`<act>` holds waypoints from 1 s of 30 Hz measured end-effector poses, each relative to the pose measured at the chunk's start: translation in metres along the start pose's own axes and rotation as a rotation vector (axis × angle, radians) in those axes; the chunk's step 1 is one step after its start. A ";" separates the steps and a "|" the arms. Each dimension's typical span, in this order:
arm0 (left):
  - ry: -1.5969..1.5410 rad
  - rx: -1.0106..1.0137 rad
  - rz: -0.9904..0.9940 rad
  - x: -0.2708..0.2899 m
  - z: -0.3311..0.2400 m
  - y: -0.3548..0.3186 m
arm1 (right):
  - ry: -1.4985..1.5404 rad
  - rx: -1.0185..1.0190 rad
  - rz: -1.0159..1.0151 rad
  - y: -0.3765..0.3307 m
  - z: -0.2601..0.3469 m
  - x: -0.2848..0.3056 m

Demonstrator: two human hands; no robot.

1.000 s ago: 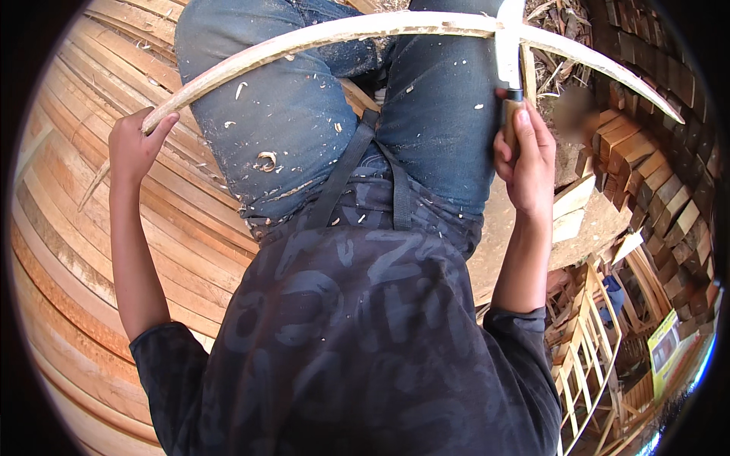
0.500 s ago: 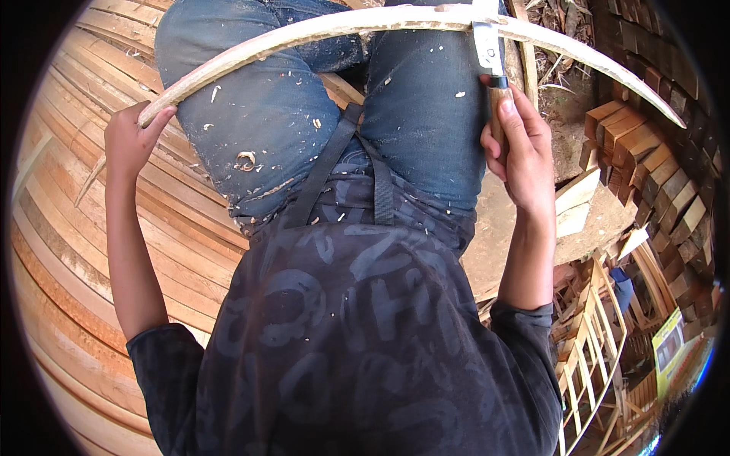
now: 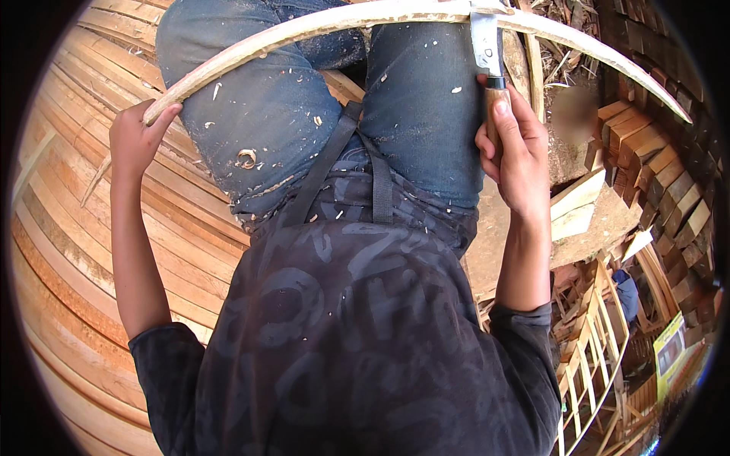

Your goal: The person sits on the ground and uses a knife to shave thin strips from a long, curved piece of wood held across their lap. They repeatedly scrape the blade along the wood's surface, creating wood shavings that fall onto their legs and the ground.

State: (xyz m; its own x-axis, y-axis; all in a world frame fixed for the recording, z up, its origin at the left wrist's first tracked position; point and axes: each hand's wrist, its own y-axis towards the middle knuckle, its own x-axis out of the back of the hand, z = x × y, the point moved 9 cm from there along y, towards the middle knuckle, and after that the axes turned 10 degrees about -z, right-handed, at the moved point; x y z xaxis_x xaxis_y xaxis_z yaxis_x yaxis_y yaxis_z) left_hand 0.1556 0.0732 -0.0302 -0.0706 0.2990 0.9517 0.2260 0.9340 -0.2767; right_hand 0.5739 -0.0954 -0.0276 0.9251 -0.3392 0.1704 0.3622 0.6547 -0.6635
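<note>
Above the right thigh, the right hand (image 3: pixel 517 140) is wrapped around the smooth, brown wooden handle of a knife (image 3: pixel 494 114), thumb laid along the grip. A dark collar joins handle to blade (image 3: pixel 484 49) — flat, shiny steel, its upper part meeting a long wooden strip (image 3: pixel 304 34). Pale and rough-sided, the strip arches across both thighs, tapering towards its right tip; the left hand (image 3: pixel 135 137) pinches its other end between thumb and fingers. Beneath lie worn blue jeans (image 3: pixel 426 114), dusty and flecked with curled shavings (image 3: pixel 245 159). Farther out, long, grainy boards (image 3: pixel 190 266) spread on the left, while squared wood blocks (image 3: pixel 646 152) are stacked on the right — above a slatted, pale frame (image 3: pixel 589 365).
</note>
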 end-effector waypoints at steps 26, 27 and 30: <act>-0.021 -0.032 0.011 -0.001 -0.006 0.003 | 0.191 0.123 -0.276 0.020 0.000 0.023; -0.015 -0.006 0.022 -0.001 -0.005 0.002 | 0.143 0.100 -0.197 0.016 -0.001 0.007; -0.026 0.027 0.026 -0.002 -0.005 0.004 | 0.096 0.102 -0.185 0.000 -0.004 -0.008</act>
State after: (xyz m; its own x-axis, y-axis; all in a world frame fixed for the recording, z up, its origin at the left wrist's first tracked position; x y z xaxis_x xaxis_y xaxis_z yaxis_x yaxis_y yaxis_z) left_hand 0.1617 0.0753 -0.0323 -0.0901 0.3281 0.9403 0.2013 0.9307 -0.3055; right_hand 0.5666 -0.0949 -0.0317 0.8287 -0.5191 0.2091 0.5387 0.6385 -0.5497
